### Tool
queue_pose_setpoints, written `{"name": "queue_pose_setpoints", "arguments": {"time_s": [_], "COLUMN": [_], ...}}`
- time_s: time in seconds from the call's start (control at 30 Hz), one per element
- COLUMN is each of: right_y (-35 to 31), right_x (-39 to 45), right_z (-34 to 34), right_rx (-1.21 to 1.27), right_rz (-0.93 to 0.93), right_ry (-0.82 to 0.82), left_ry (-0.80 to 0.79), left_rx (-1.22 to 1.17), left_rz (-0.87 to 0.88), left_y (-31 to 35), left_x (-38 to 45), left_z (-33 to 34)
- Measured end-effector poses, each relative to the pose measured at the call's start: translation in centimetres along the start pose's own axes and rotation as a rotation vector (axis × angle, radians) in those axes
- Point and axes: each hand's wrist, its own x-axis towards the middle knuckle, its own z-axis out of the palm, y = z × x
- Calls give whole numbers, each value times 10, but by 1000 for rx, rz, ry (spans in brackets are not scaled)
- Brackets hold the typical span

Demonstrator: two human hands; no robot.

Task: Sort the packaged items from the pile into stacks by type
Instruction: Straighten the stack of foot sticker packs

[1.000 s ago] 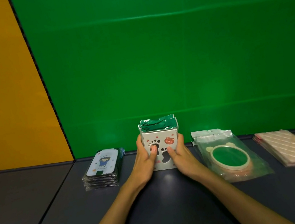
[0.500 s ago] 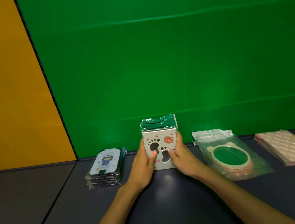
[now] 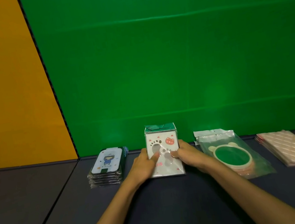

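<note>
In the head view, four groups of packaged items sat in a row along the far edge of the dark desk, close to the green backdrop, with an orange panel at the left.

Both hands were at the middle group, a stack of white footprint-patterned packages in clear wrap, with a red bear face printed at the upper right and a green flap at the far end. The left hand was curled against the stack's left edge, its thumb laid over the top package on the grey footprint print. The right hand was curled against the right edge in the same way, thumb pressed on the top face. Each hand was partly closed around the stack, and the two held it between them; the stack's near edge met the desk, and whether it lay fully flat could not be told.

Left of the hands, apart from them, lay a stack of phone cases showing a small cartoon figure on a pale face. Just right of the right hand lay bagged round mirrors with green centres and small ears, in clear plastic. Farther right, near the frame edge, lay a flat stack of pink striped packages.
</note>
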Motion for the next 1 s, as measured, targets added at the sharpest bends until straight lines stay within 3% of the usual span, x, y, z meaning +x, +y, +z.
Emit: {"name": "queue_pose_setpoints", "arguments": {"time_s": [0.13,0.3,0.53,0.7,0.83,0.9,1.0], "right_y": [-3,9,15,7,-6,-11,-14], "right_x": [0,3,13,6,-14,-18,-16], "right_z": [2,6,11,4,-5,-8,-9], "right_rx": [15,17,-56,-92,-107,-242,-514], "right_rz": [0,91,155,113,37,28,15], "right_ry": [15,-65,24,-36,-225,-305,-310], "left_ry": [22,-61,70,5,-223,-298,-251], "left_rx": [-53,-59,20,15,134,277,414], "left_rz": [-75,-207,-238,-191,-65,-5,37], "left_y": [5,-9,-11,-8,7,11,12], "left_x": [-1,4,7,1,-17,-22,-20], "left_z": [-3,-5,0,-9,-21,-25,-24]}}
